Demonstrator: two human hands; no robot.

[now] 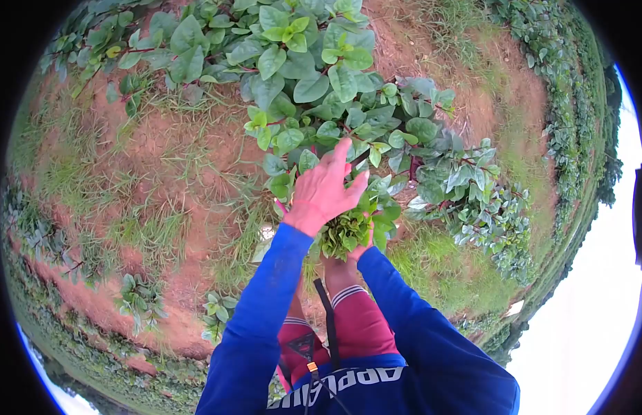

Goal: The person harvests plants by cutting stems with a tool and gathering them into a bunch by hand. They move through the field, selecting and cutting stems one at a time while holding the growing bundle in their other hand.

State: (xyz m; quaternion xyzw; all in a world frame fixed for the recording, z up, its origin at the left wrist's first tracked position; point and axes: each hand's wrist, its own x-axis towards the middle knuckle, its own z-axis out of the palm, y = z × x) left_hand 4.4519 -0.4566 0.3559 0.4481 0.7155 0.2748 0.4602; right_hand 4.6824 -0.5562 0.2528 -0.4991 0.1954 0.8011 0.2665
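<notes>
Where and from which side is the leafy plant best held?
A stem of the leafy plant under a leaf cluster, likely from above on the near side by the left hand: broad leaves hide lower stems. The right hand holds a bunch.

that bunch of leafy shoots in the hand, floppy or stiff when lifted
Probably light and floppy: the bunch of leafy shoots is soft leaves splaying from the right hand. Likely bruises if squeezed; loose stems might slip out.
</notes>
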